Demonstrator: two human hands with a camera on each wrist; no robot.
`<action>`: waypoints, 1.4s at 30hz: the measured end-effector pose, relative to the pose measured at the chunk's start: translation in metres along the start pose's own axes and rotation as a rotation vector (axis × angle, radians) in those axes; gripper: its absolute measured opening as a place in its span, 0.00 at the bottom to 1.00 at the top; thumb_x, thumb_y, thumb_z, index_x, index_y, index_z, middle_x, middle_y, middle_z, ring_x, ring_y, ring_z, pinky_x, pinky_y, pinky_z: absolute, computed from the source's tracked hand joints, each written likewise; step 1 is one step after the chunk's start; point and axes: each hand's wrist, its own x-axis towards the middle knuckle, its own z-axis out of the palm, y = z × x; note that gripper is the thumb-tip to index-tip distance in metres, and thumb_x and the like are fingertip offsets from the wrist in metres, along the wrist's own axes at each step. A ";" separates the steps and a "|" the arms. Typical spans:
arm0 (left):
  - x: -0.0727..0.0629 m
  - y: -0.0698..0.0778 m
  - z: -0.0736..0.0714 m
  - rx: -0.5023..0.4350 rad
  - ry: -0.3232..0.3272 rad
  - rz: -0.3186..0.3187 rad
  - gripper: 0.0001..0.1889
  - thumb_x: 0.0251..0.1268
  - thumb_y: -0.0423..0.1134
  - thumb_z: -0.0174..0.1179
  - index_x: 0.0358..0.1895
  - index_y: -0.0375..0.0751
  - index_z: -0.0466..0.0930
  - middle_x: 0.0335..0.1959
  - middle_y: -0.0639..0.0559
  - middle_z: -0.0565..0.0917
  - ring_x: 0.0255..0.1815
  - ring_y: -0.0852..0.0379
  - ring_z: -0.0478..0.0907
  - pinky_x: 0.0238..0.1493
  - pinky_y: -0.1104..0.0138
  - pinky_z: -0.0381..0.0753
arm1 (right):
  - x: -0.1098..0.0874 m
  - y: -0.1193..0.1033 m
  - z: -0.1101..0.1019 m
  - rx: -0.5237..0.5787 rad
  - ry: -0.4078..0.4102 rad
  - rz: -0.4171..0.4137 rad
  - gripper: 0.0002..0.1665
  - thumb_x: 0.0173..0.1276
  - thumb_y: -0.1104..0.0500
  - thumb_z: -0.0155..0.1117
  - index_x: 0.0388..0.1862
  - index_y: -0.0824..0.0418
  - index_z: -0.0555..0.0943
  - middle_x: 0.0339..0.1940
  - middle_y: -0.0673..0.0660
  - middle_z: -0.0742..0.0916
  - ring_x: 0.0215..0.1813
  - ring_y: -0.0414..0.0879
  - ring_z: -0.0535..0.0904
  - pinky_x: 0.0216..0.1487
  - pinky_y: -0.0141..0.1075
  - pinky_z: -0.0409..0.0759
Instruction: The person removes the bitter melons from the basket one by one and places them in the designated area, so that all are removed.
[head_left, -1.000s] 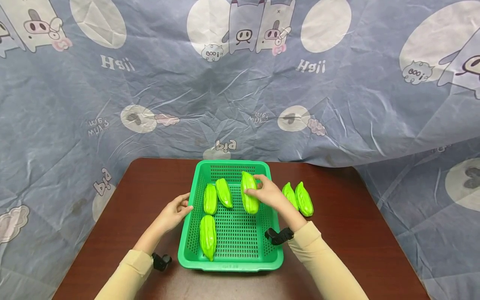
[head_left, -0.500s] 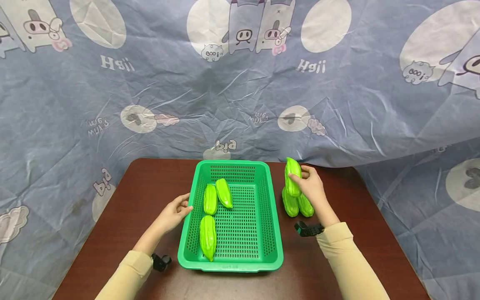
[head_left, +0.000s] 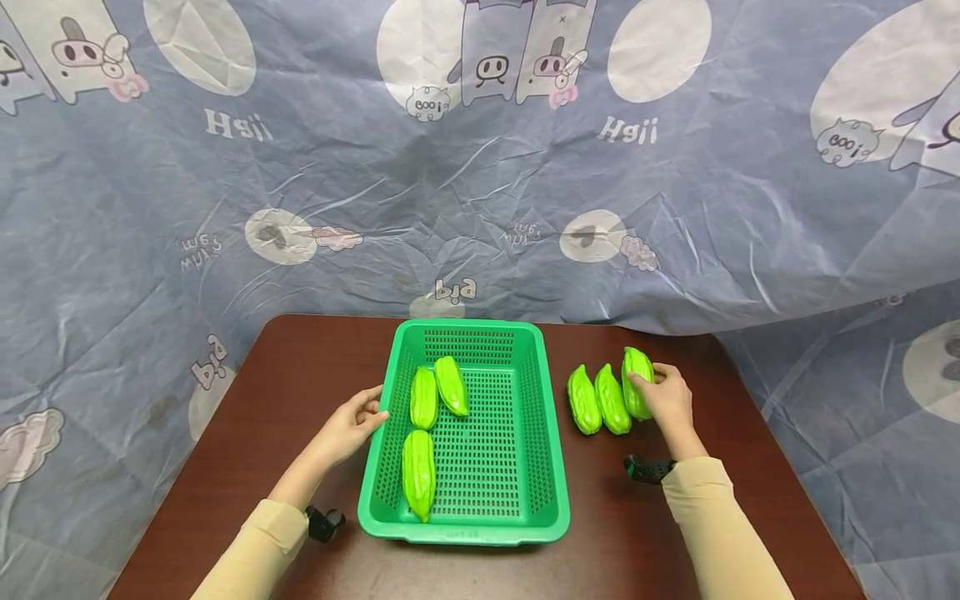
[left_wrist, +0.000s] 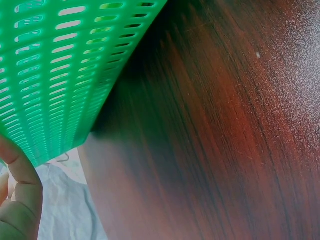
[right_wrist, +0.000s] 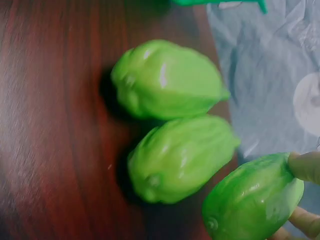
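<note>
At the table's right, my right hand [head_left: 669,400] holds a light-green ridged bitter melon [head_left: 637,383] between thumb and fingers. Two more lie side by side just left of it: a near bitter melon [head_left: 613,400] and a farther one [head_left: 583,400]. In the right wrist view the held bitter melon [right_wrist: 254,200] is tilted, its end beside the other two. My left hand [head_left: 351,425] grips the left rim of a green slotted plastic basket [head_left: 551,442], thumb at the rim and fingers outside. In the left wrist view a bent finger [left_wrist: 22,185] meets the basket's wall [left_wrist: 65,65].
Three bitter melons lie in the basket's left half: one at the front [head_left: 418,475], one behind it [head_left: 423,398] and one leaning at the back [head_left: 451,386]. The dark wooden table [head_left: 315,350] ends at a grey-blue patterned cloth [head_left: 480,192] hanging behind it.
My right hand has carried a bitter melon from inside the basket over its right side, past the two on the table, and down beside them. The left hand has stayed at the rim.
</note>
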 end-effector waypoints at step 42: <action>0.001 0.000 0.001 -0.004 0.006 -0.008 0.31 0.76 0.36 0.54 0.77 0.36 0.54 0.54 0.37 0.71 0.34 0.51 0.72 0.33 0.61 0.75 | 0.000 0.009 0.008 -0.086 0.038 -0.092 0.33 0.77 0.52 0.50 0.72 0.72 0.64 0.68 0.75 0.70 0.69 0.70 0.63 0.69 0.60 0.62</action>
